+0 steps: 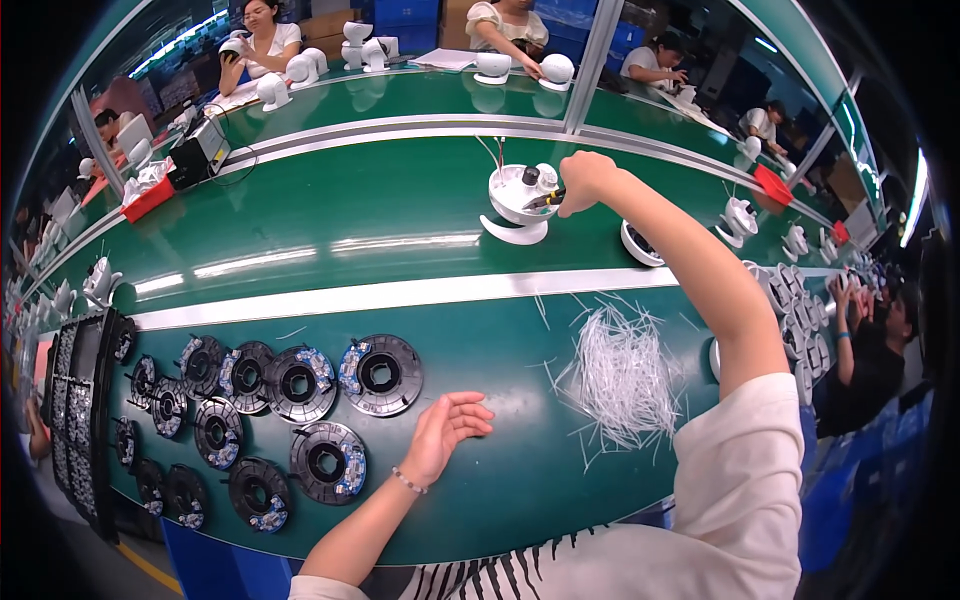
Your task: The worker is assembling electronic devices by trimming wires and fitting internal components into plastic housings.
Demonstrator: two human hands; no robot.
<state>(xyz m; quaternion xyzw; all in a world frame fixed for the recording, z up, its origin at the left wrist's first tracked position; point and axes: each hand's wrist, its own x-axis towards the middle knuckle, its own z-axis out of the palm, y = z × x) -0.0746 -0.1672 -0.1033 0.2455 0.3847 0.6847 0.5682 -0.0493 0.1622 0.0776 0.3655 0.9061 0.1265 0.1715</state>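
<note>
My right hand [588, 182] is stretched far out over the green conveyor, closed round a pair of pliers [546, 200] with black and yellow colouring. The jaws reach to the right side of an open white camera housing [510, 202], which shows a black round part and thin wires rising from its top. Nearer to me, my left hand [450, 428] is held over the green table with its fingers extended and nothing in them. To its left lie several round black discs [382, 376] with blue circuit boards. A heap of thin white plastic strips [625, 380] resembling cable ties is on its right.
A pale rail [350, 300] separates table and conveyor. Another white housing [640, 244] sits under my right forearm. A black rack [82, 400] stands at the table's left end, and a red bin [148, 198] beyond the conveyor. Several people work across the line and at right.
</note>
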